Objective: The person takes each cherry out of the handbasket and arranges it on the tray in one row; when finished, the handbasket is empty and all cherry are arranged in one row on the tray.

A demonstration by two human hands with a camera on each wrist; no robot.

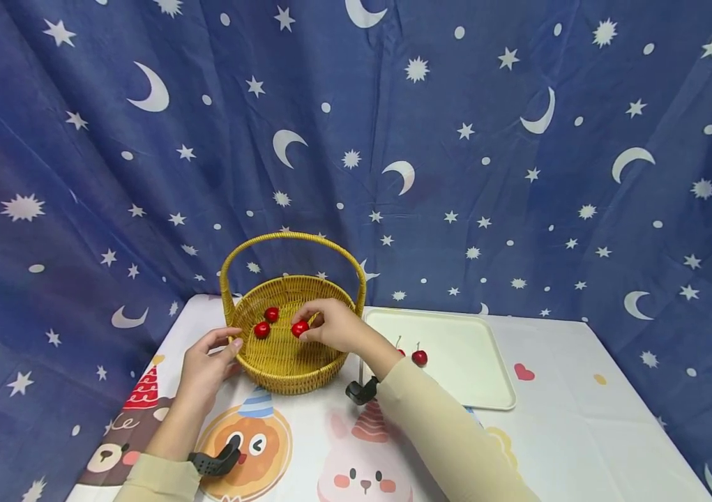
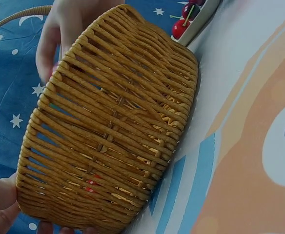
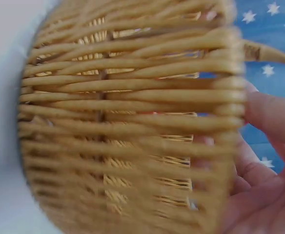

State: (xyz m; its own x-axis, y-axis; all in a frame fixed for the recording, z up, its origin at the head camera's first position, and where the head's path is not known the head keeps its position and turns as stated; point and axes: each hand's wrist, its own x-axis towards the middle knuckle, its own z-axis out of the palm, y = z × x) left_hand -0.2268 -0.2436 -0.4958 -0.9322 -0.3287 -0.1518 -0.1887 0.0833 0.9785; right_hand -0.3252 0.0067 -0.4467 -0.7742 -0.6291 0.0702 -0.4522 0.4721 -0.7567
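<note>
A wicker basket (image 1: pixel 293 382) with a tall arched handle stands at the back left of the table. My left hand (image 1: pixel 205 359) grips its left rim, thumb at the top edge. Over the basket's inside, my right hand (image 1: pixel 337 324) pinches a red cherry (image 1: pixel 300 328) between thumb and fingers. Two other cherries, one nearer (image 1: pixel 261 330) and one farther back (image 1: pixel 272 314), lie in the basket on its left side. In the left wrist view the woven wall (image 2: pixel 108 122) covers most of the inside. The right wrist view is blurred, with the wall (image 3: pixel 132 107) across it.
Right of the basket lies a cream tray (image 1: pixel 468 390). A stemmed cherry (image 1: pixel 420 358) is on it, and another cherry (image 1: pixel 401 353) is partly hidden behind my right forearm. A patterned cloth (image 1: pixel 556 432) covers the table, and a starry blue curtain (image 1: pixel 431 139) hangs behind.
</note>
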